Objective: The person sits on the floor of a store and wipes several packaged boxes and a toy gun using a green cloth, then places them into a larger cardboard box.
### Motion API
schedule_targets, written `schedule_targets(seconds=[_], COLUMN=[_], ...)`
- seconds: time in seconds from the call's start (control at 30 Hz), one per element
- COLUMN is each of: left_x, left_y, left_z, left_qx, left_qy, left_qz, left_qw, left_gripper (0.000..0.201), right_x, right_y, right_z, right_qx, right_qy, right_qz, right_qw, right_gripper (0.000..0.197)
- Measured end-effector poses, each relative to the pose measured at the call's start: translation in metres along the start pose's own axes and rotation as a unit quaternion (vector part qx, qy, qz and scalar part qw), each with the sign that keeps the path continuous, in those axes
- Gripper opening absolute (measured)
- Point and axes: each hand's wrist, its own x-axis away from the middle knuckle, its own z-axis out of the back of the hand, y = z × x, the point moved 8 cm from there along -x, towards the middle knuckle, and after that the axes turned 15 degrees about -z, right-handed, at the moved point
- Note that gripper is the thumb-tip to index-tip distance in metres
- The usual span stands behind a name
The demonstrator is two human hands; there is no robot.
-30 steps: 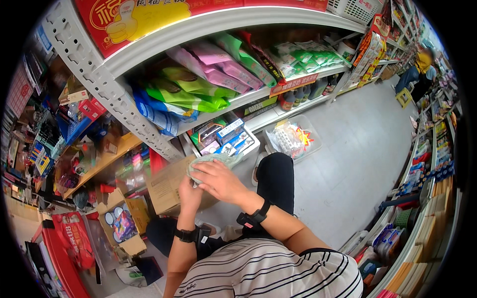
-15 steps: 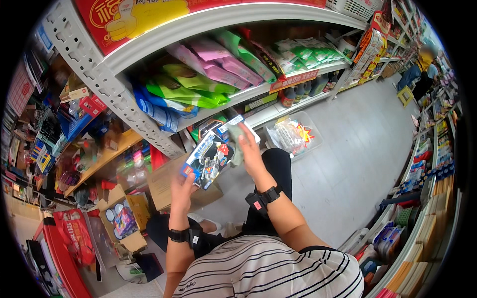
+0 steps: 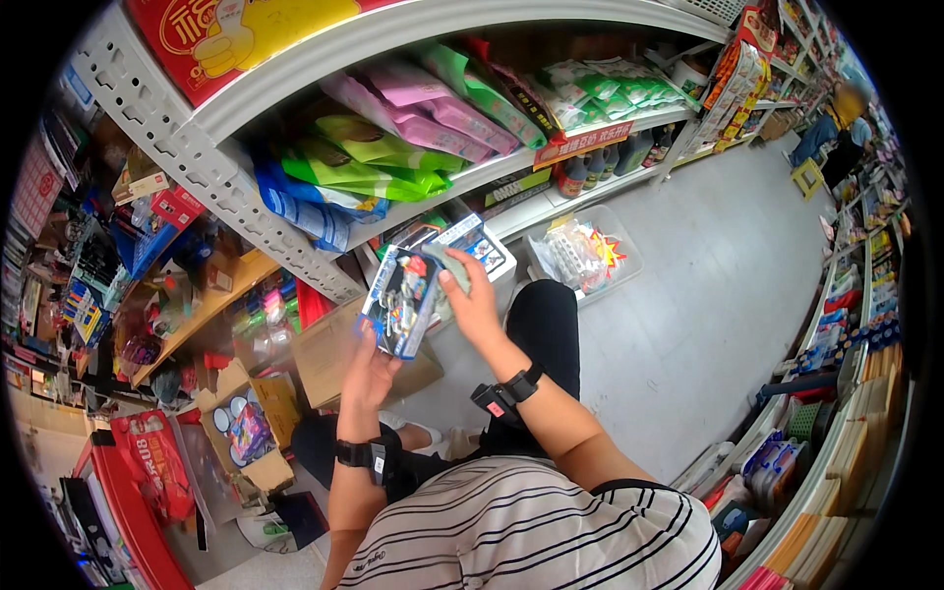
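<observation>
My left hand [image 3: 367, 376] is closed on the lower end of a small toy box [image 3: 403, 300], dark with blue edges and a picture of toy parts on its front. The box is tilted in front of the shelving, over the floor. My right hand [image 3: 474, 307] pinches a grey-green cloth [image 3: 449, 264] against the upper right side of the box. The cloth partly hides that side. Just behind it, at the lower shelf, another blue-and-white box [image 3: 480, 244] shows.
Bagged goods [image 3: 393, 162] fill the shelf ahead. A clear plastic bin [image 3: 619, 265] with packets stands on the floor to the right. A cardboard box [image 3: 334, 359] and an open carton [image 3: 270, 467] sit at the left. Farther off, a person [image 3: 836, 123] is in the aisle.
The toy box has turned more upright and now shows its side edge. My right hand and the cloth have shifted slightly left along the box; my left hand has slid lower.
</observation>
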Motion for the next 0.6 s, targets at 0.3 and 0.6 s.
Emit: schedule_targets(seconds=[0.3,0.6], left_x=[-0.015,-0.004], left_y=[-0.007,-0.005], left_z=[0.008,0.026], left_qx=[0.080,0.012], left_qy=[0.086,0.028], left_qz=[0.026,0.022], left_qw=[0.993,0.999], left_gripper=[0.039,0.039], right_x=[0.081,0.037], right_y=[-0.047,-0.048], right_z=[-0.066,-0.042], right_qx=[0.156,0.171], right_qy=[-0.183,-0.080], right_qz=[0.217,0.234], right_qw=[0.946,0.954], right_gripper=[0.065,0.060])
